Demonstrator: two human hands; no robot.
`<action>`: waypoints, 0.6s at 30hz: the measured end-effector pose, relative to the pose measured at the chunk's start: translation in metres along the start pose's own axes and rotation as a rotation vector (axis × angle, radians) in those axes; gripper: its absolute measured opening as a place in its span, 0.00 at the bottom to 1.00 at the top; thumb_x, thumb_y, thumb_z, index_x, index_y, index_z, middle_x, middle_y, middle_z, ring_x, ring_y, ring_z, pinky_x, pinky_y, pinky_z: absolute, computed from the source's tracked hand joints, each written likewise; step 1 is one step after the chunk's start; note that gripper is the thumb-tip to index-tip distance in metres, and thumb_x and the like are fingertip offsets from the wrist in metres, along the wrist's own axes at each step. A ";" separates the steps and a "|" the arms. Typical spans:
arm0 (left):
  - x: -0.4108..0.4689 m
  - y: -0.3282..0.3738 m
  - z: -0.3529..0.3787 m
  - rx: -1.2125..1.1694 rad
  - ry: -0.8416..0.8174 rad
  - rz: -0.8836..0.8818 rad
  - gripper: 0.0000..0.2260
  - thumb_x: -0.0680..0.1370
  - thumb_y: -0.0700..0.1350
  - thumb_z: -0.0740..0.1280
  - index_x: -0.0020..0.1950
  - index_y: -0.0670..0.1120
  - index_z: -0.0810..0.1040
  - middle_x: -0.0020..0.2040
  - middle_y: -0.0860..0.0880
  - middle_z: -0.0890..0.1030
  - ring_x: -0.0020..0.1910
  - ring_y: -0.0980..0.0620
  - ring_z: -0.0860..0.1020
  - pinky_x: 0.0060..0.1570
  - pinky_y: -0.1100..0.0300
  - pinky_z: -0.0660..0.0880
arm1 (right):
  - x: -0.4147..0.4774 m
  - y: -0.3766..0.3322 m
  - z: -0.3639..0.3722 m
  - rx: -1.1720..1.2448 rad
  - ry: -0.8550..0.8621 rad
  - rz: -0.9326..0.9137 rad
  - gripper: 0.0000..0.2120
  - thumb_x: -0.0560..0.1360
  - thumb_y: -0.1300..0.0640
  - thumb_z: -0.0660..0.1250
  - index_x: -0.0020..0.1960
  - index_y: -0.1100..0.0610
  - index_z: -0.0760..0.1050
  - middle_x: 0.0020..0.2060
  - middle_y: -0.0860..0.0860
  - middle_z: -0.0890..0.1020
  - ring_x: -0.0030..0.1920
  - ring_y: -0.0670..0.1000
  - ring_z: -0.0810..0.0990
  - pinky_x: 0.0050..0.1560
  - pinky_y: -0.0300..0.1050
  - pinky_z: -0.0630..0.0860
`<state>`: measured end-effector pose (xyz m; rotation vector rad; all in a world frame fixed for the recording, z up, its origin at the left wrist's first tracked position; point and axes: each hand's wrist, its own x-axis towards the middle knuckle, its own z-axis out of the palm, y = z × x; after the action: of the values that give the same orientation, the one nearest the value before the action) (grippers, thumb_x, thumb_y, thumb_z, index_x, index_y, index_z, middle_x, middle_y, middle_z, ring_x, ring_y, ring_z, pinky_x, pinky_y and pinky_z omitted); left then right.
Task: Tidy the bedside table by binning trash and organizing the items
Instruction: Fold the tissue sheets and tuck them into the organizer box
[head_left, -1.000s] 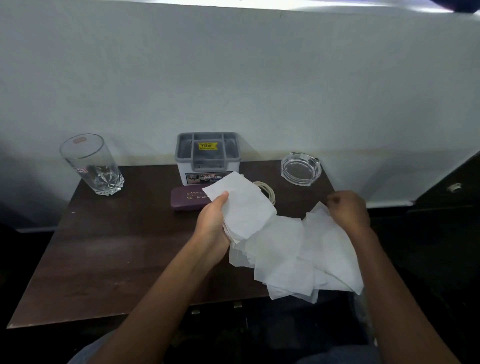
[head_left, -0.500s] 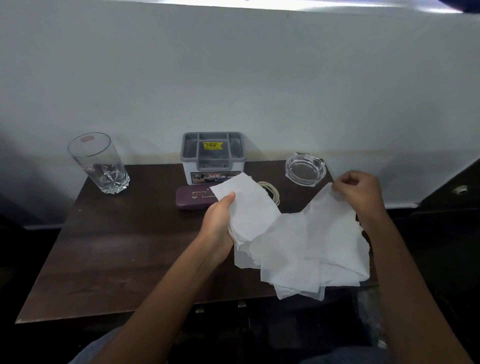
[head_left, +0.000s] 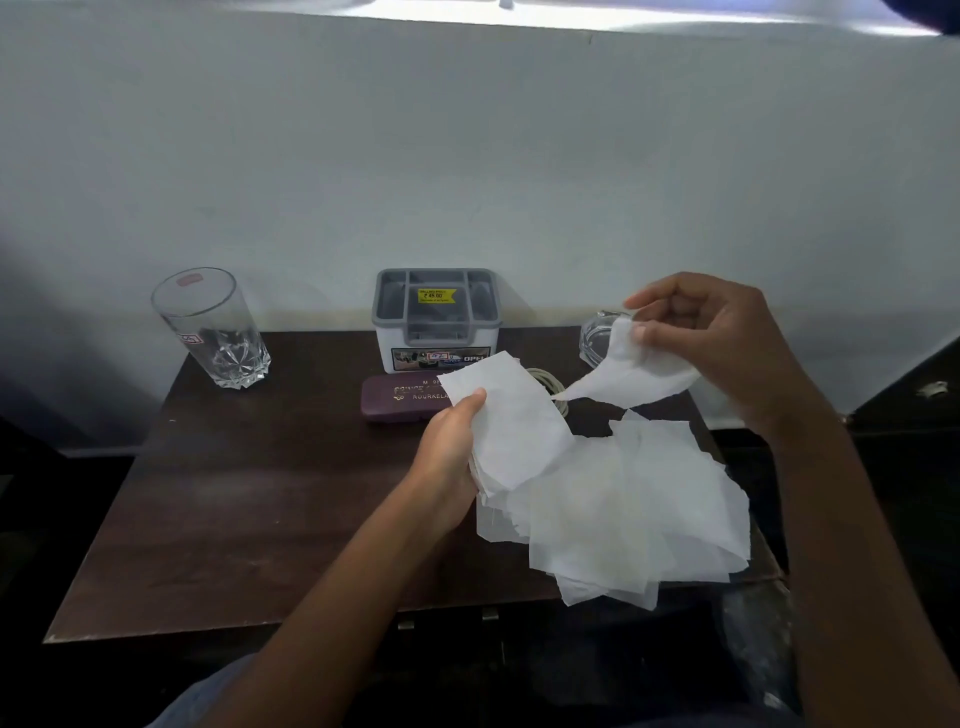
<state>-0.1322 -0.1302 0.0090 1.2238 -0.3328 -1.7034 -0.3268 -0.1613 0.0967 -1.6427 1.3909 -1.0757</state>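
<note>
I judge this tidy to be at an early stage. My left hand (head_left: 452, 457) is curled round the near-left edge of a fanned bundle of paper sheets (head_left: 623, 509), thumb on top. The bundle sprawls over the right front part of the bench (head_left: 260, 493), with its lower corners hanging past the front edge. My right hand (head_left: 727, 338) is raised above it and pinches one loose sheet (head_left: 634, 379), which droops in the air, apart from the bundle.

I take the paper to be the trash. It is in hand, but none of it is binned. I cannot make out a bin anywhere, only something pale and unclear in the dark below the bench's right corner.

The things to organise look untouched:
- The glass (head_left: 213, 332) stands upright at the back left.
- The grey organiser (head_left: 436, 322) sits at the back middle by the wall. As far as I can see, nothing stands in its compartments.
- The purple case (head_left: 400, 400) lies flat just in front of the organiser, its right end hidden behind the sheets.
- A coil of pale cord (head_left: 545, 376) shows just beside the case, partly covered by paper.
- The ashtray (head_left: 597, 338) is at the back right, half hidden by the loose sheet.

What I reckon is left is to join that sheet to the bundle, bin the lot, then find places for the cord and case.
</note>
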 end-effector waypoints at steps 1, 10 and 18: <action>-0.001 0.000 0.000 0.008 -0.001 -0.002 0.15 0.81 0.44 0.59 0.64 0.40 0.73 0.60 0.41 0.80 0.58 0.43 0.78 0.59 0.48 0.74 | -0.003 -0.008 -0.001 0.003 -0.080 0.008 0.09 0.70 0.71 0.68 0.44 0.57 0.79 0.35 0.52 0.79 0.38 0.49 0.77 0.42 0.38 0.73; -0.006 0.000 0.001 0.090 -0.142 -0.092 0.12 0.81 0.45 0.58 0.55 0.42 0.78 0.54 0.42 0.82 0.53 0.44 0.80 0.55 0.50 0.75 | -0.012 -0.039 0.002 0.110 -0.400 0.022 0.11 0.62 0.62 0.72 0.44 0.55 0.81 0.36 0.51 0.79 0.35 0.45 0.78 0.36 0.34 0.76; -0.013 0.003 0.006 0.119 -0.362 -0.214 0.14 0.79 0.50 0.59 0.50 0.43 0.80 0.43 0.46 0.83 0.43 0.49 0.81 0.51 0.55 0.74 | -0.004 -0.020 0.046 0.029 -0.437 0.036 0.11 0.69 0.69 0.71 0.49 0.61 0.79 0.34 0.54 0.81 0.35 0.47 0.78 0.36 0.34 0.75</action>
<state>-0.1356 -0.1224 0.0213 1.0598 -0.5427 -2.1212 -0.2775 -0.1534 0.0963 -1.6982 1.1047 -0.6586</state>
